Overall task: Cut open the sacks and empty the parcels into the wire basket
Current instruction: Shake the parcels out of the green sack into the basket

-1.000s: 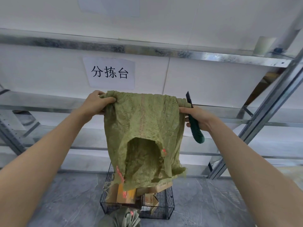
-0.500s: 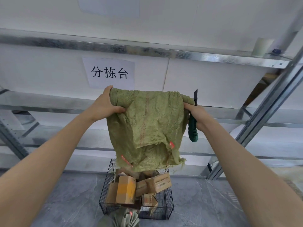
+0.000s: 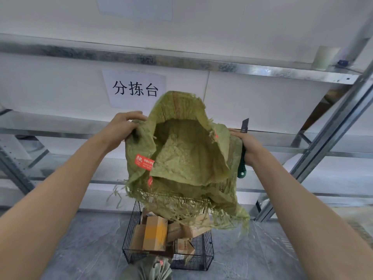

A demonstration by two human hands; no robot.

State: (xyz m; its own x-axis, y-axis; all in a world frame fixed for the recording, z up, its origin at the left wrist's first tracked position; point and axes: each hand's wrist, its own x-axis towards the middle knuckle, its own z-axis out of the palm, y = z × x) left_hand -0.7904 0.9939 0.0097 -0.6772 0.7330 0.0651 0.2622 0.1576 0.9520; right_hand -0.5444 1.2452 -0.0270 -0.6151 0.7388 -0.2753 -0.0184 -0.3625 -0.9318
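Two hands held a green woven sack up in the air: the left hand curled its fingers over the sack's left edge, and the right hand gripped a green-handled utility knife, blade pointing up, against the sack's right edge. The sack's frayed, cut mouth gaped toward the camera and hung directly above the wire basket, which stood on the grey floor with cardboard parcels piled inside. Another green sack lay just in front of the basket. Behind stood metal shelving bearing a paper sign and a pale roll.
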